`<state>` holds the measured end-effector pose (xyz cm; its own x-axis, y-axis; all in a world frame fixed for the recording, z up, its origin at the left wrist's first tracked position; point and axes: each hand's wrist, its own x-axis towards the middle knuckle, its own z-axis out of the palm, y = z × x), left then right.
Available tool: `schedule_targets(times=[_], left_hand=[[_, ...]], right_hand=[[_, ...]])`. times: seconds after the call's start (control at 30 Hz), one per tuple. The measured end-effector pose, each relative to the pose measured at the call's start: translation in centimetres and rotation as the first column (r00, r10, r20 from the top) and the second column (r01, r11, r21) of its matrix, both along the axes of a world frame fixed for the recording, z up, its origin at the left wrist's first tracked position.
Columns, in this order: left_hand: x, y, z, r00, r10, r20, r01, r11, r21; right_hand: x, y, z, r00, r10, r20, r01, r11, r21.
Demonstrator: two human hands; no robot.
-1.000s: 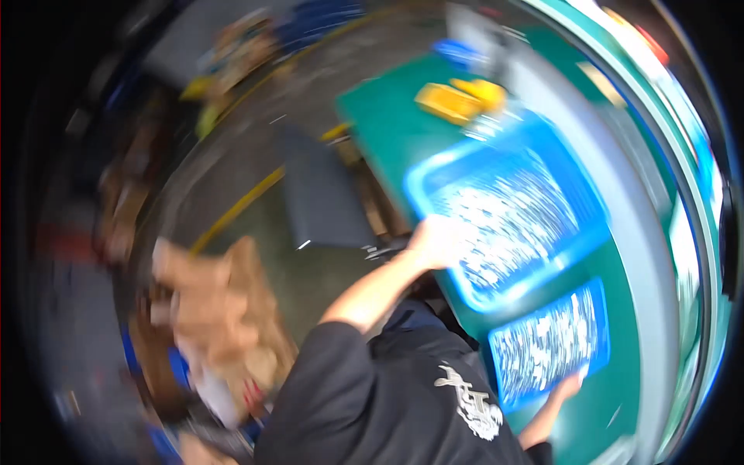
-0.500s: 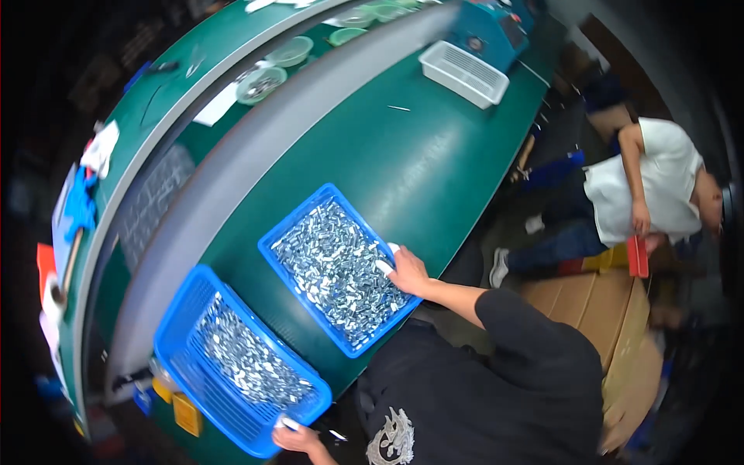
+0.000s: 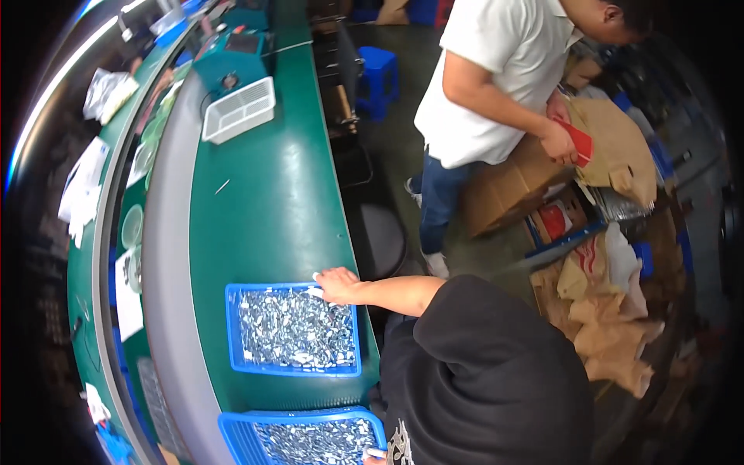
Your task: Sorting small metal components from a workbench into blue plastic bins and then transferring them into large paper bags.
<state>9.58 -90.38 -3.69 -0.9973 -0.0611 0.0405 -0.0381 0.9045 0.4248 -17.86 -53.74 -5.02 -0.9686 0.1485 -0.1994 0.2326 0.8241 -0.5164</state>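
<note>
A blue plastic tray (image 3: 294, 370) full of small shiny metal pieces (image 3: 294, 329) lies on the green table. My right hand (image 3: 339, 285) grips the rim at its far right corner, white covers on the fingertips. Nearer to me stands a slotted blue basket (image 3: 240, 434), also holding many metal pieces (image 3: 318, 440); the lower picture edge cuts it off. At its right rim my left hand (image 3: 375, 459) shows only in part, with a white-covered fingertip over the edge. The rest of that hand is out of view.
A white slotted basket (image 3: 240, 108) stands at the table's far end beside a teal machine (image 3: 232, 58). A person in a white shirt (image 3: 496, 85) holds a red box (image 3: 577, 142) on the right, near cardboard boxes (image 3: 511, 182). A dark stool (image 3: 380, 240) stands by the table edge.
My view has turned right, so the table now runs nearly upright in the picture. Both hands remain at the two blue containers. The person in white appears larger and closer to the middle.
</note>
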Motion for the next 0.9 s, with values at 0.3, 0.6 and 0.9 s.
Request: schedule_targets(times=[0.3,0.6,0.9], left_hand=[[-2.1,3.6,2.0,0.990,-0.106,0.094,0.100,0.993,0.061],[3.5,3.3,3.9,0.961,0.275,-0.018,-0.275,0.961,0.023],[3.2,2.2,4.3,0.919,0.339,-0.200,-0.341,0.940,0.023]], right_hand=[[0.4,-1.0,1.0,0.999,-0.027,0.022,0.025,0.997,0.072],[-0.4,-1.2,2.3,0.997,-0.068,0.025,0.065,0.993,0.096],[-0.2,-3.1,2.2,0.995,0.029,0.098,-0.035,0.998,0.059]])
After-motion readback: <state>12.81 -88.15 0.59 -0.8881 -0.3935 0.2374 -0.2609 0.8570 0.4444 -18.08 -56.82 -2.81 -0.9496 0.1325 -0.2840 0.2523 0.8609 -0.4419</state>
